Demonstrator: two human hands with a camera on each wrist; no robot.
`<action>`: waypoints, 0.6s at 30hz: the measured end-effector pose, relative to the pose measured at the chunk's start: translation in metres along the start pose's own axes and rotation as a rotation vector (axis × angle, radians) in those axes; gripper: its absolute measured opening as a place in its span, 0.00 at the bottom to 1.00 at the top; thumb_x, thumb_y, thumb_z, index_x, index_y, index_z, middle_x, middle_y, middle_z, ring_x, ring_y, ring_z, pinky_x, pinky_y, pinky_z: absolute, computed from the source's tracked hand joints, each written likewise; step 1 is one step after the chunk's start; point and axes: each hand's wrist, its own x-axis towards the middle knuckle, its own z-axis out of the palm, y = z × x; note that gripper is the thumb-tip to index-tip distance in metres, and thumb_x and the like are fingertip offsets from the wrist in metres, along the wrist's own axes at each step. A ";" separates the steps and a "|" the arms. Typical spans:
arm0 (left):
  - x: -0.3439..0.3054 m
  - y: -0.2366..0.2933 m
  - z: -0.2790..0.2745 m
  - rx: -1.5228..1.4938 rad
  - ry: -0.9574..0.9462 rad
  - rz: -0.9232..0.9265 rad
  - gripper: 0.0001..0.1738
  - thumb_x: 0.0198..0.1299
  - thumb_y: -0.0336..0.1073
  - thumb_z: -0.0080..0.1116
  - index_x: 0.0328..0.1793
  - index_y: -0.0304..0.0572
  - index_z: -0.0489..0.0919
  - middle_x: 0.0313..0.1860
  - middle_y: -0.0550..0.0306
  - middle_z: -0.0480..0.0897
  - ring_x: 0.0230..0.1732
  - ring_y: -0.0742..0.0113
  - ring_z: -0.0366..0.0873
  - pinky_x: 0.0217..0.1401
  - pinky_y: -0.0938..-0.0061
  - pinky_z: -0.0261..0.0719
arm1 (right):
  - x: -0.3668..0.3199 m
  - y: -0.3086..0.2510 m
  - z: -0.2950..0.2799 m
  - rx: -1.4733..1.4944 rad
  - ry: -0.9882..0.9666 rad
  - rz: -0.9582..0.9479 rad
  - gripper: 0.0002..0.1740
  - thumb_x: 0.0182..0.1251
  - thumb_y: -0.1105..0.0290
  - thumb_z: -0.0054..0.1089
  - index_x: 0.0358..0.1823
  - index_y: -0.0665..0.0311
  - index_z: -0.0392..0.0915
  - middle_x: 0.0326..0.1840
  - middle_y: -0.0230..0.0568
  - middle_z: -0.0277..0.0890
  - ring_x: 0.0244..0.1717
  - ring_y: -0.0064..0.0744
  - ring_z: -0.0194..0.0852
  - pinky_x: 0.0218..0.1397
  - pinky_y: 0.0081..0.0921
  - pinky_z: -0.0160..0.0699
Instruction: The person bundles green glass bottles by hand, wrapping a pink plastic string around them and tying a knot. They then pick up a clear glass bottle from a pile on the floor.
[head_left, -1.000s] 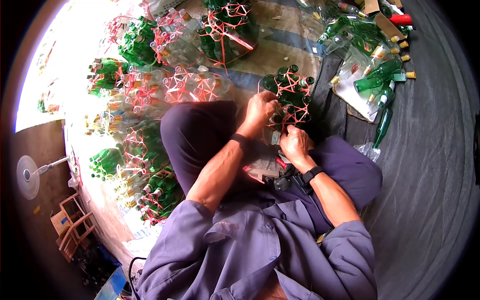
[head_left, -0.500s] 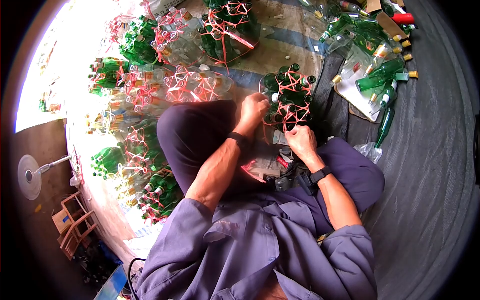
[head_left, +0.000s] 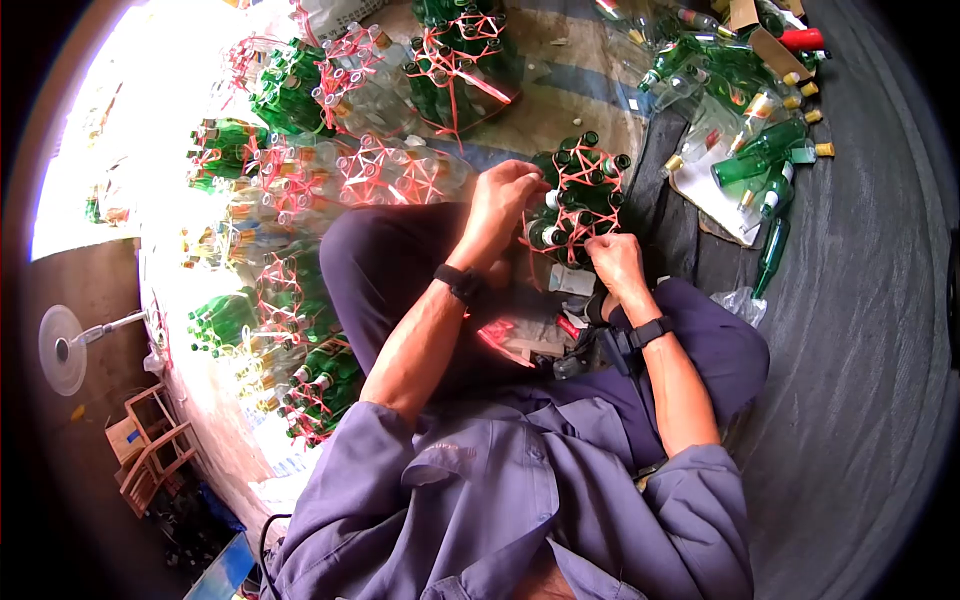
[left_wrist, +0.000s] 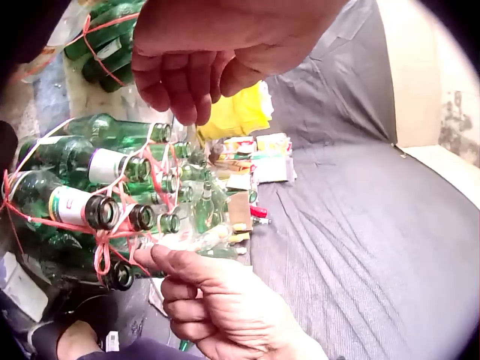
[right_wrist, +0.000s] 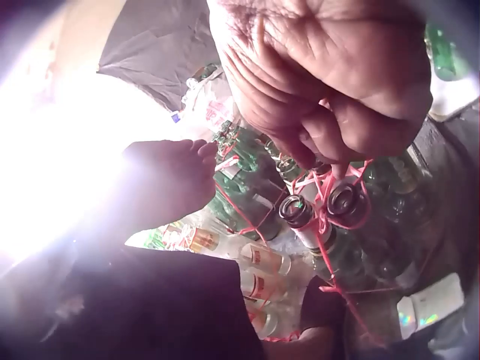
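Pinching the red string (left_wrist: 97, 257) with the right hand (head_left: 615, 258) at the near edge of the bundle of green bottles (head_left: 597, 195) — on the ground (head_left: 560, 100) beside the bent knee (head_left: 390, 250) — left hand (head_left: 505, 200) bunched at its other side, hold unclear.

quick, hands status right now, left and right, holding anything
left hand: fingers curled over the bundle of green bottles, a grip cannot be told
right hand: closed, pinching the red string at the bottle necks
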 end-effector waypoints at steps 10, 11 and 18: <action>-0.011 -0.032 -0.007 0.218 -0.045 -0.026 0.11 0.65 0.33 0.57 0.45 0.30 0.81 0.34 0.56 0.85 0.35 0.72 0.80 0.42 0.78 0.79 | 0.016 0.006 0.006 0.269 -0.315 0.172 0.12 0.65 0.67 0.56 0.24 0.59 0.81 0.13 0.22 0.64 0.10 0.16 0.58 0.12 0.20 0.48; -0.013 -0.029 -0.004 0.187 -0.017 -0.036 0.11 0.63 0.33 0.57 0.43 0.29 0.81 0.33 0.57 0.85 0.34 0.72 0.79 0.41 0.77 0.78 | 0.014 -0.017 -0.005 0.239 -0.337 0.125 0.12 0.64 0.67 0.57 0.24 0.64 0.80 0.15 0.30 0.70 0.13 0.22 0.63 0.17 0.28 0.57; -0.018 -0.035 -0.002 0.420 -0.065 0.016 0.12 0.60 0.33 0.56 0.40 0.29 0.82 0.29 0.56 0.85 0.31 0.72 0.78 0.38 0.75 0.77 | 0.042 0.021 -0.005 0.454 -0.686 0.490 0.09 0.68 0.65 0.56 0.29 0.55 0.79 0.19 0.28 0.72 0.11 0.18 0.62 0.11 0.17 0.49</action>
